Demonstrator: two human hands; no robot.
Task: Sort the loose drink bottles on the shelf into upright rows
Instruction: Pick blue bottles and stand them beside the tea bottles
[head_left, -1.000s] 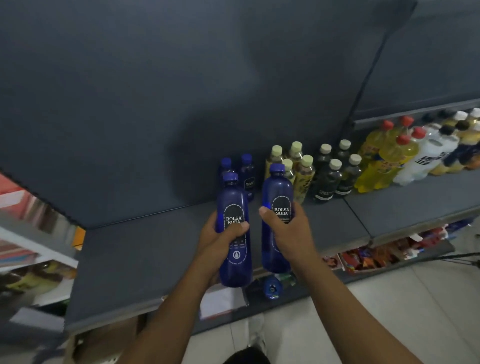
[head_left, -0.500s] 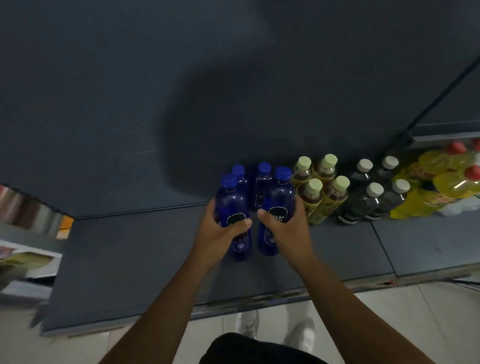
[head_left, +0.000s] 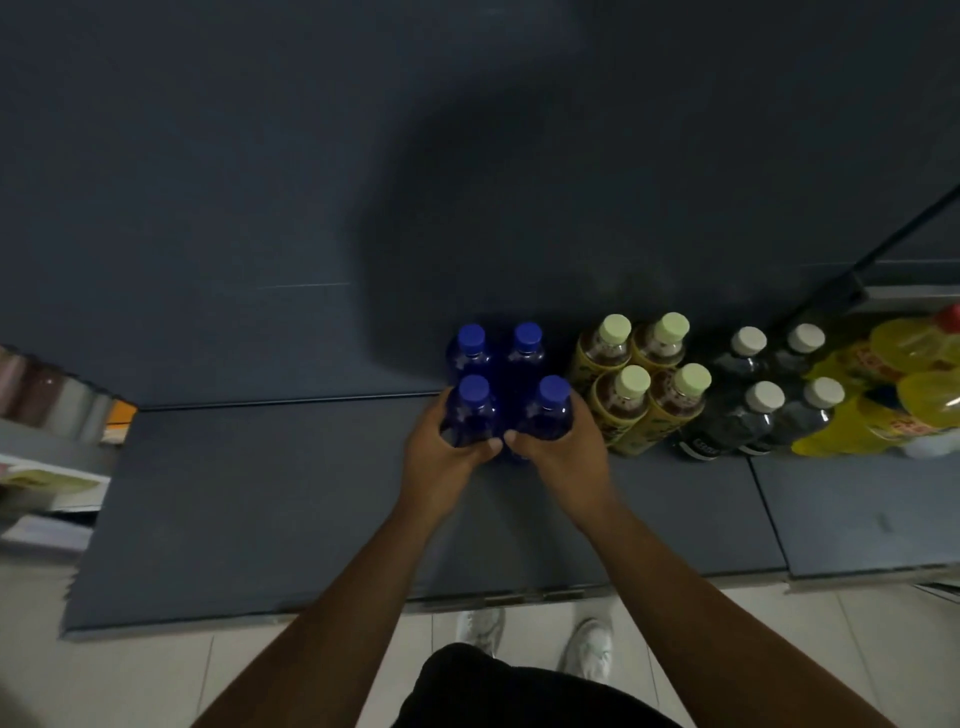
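Note:
Two blue soda bottles stand upright on the dark grey shelf (head_left: 260, 493), right in front of two more blue bottles (head_left: 525, 347) at the back wall. My left hand (head_left: 441, 447) is wrapped around the front left blue bottle (head_left: 474, 410). My right hand (head_left: 563, 447) grips the front right blue bottle (head_left: 550, 410). My thumbs nearly touch between them. The four blue caps form a tight square. The lower bodies of the held bottles are hidden by my fingers.
Right of the blue group stand several tea bottles with pale green caps (head_left: 644, 384), then dark bottles with white caps (head_left: 769, 400), then yellow bottles (head_left: 909, 395). Bare shelf lies to the left and front. Other shelving (head_left: 47, 395) sits at far left; tiled floor below.
Both hands carried the two blue bottles from off the shelf's front edge inward and set them upright against the back pair. The camera now looks more steeply down.

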